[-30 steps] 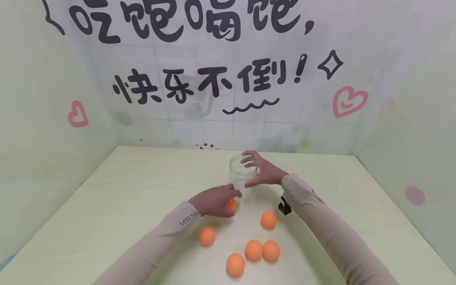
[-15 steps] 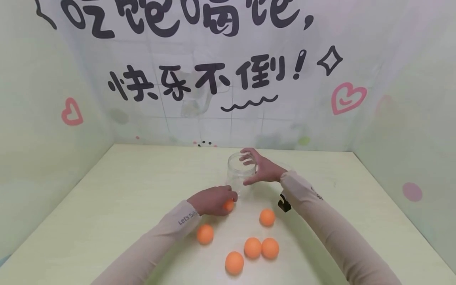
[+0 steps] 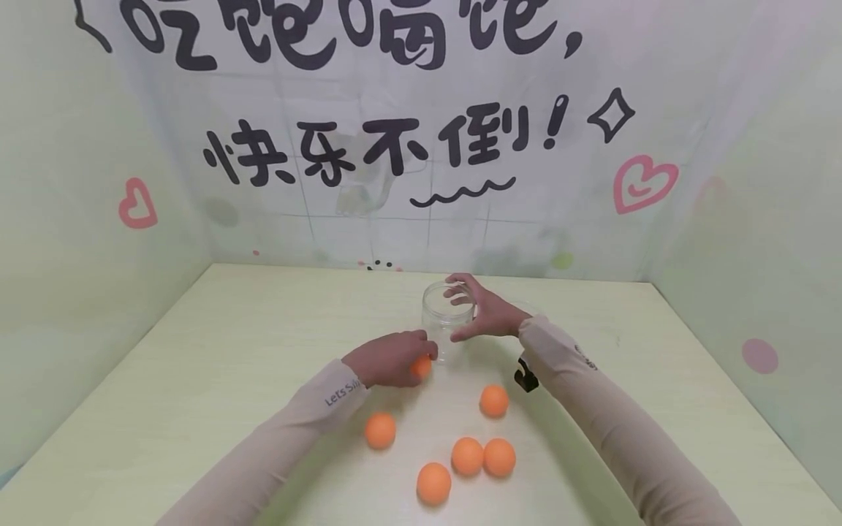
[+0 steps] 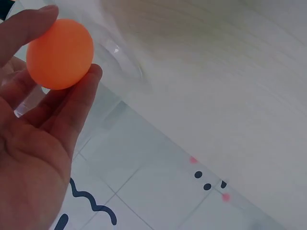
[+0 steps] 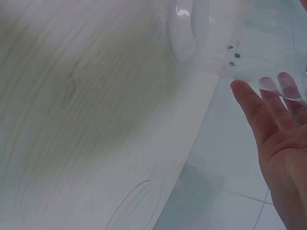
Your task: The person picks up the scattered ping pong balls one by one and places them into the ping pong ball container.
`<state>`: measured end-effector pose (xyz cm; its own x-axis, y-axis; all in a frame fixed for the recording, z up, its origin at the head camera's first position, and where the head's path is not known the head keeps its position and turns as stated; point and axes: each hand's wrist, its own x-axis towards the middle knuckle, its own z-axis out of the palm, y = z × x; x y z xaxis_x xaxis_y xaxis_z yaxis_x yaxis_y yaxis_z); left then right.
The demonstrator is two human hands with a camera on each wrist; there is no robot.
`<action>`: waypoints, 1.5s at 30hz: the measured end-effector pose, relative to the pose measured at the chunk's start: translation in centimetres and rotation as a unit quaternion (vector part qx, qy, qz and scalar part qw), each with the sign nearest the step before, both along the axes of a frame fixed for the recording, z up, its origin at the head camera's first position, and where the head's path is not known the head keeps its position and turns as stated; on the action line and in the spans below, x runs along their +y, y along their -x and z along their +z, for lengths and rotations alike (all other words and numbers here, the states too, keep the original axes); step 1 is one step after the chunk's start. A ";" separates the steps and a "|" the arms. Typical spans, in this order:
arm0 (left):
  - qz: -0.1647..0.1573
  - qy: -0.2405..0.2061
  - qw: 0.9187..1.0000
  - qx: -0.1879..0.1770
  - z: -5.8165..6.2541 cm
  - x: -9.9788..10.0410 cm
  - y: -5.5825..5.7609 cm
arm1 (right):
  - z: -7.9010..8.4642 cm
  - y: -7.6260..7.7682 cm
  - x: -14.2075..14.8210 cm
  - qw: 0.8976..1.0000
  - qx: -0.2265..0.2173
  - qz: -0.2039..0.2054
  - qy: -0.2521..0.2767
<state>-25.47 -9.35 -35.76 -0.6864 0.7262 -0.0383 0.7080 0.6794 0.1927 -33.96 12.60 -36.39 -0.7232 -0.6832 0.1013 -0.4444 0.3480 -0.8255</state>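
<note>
My left hand (image 3: 393,358) pinches an orange ping-pong ball (image 4: 60,54) between thumb and fingertips, just in front of a clear jar. The jar (image 3: 447,321) stands upright and open-topped near the back of the table, with no ball visible inside. Around its right side curls my right hand (image 3: 492,310), thumb at the front and fingers at the back. In the right wrist view, the fingertips (image 5: 287,85) of that hand show at the jar's wall. Closest to the left forearm lies another orange ball (image 3: 380,431).
Several more orange balls lie toward the front of the table, among them one ball (image 3: 494,401) near the right sleeve. A clear round lid (image 5: 136,206) lies flat behind the right wrist. A printed wall sheet (image 3: 263,226) borders the table at the back.
My left fingers have closed on the ball and raised it slightly, nearer the jar. The right hand stays at the jar, and the other balls lie where they were.
</note>
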 end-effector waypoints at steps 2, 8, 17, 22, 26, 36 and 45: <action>-0.001 -0.003 1.000 0.001 0.2 0.0 0.0 | 0.0 0.0 0.0 1.000 -0.003 0.002 0.004; 0.014 0.006 1.000 -0.002 0.6 0.0 -0.1 | 0.1 -0.2 0.0 1.000 -0.006 0.008 0.007; 0.036 -0.013 0.999 -0.007 1.7 -0.2 0.0 | 0.0 -0.1 0.1 1.000 -0.006 0.008 0.009; 0.043 -0.037 0.998 -0.002 2.4 -0.4 -0.1 | -0.1 -0.3 0.1 1.000 -0.001 -0.001 0.001; 0.049 -0.048 0.998 0.002 3.0 -0.7 0.0 | -0.2 -0.4 0.1 1.000 0.000 -0.002 0.003; 0.067 -0.113 0.989 0.061 5.8 -2.2 1.3 | -0.3 0.1 0.1 1.000 0.001 0.015 0.014; 0.079 -0.154 0.982 0.079 5.2 -1.4 2.8 | -0.1 -0.2 0.2 1.000 -0.005 0.015 0.006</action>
